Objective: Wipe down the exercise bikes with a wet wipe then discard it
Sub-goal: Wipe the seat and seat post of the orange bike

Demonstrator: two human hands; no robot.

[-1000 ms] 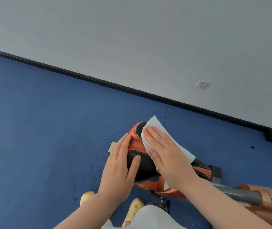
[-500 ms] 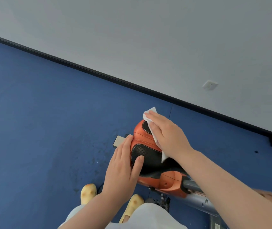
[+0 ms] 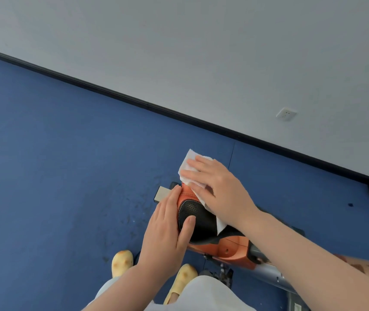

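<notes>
- Head view: the right hand (image 3: 221, 189) lies flat, fingers straight, pressing a white wet wipe (image 3: 189, 168) onto the far end of the orange-and-black bike saddle (image 3: 198, 217).
- The left hand (image 3: 168, 230) rests on the saddle's left edge, fingers extended, thumb on the perforated black panel.
- Yellow shoes (image 3: 122, 262) stand on blue floor (image 3: 55, 176).

saddle (image 3: 198, 217): orange with a black perforated panel
wet wipe (image 3: 190, 168): white, atop the saddle
floor (image 3: 67, 164): blue
skirting (image 3: 134, 101): black
shoes (image 3: 122, 262): yellow, below the saddle
</notes>
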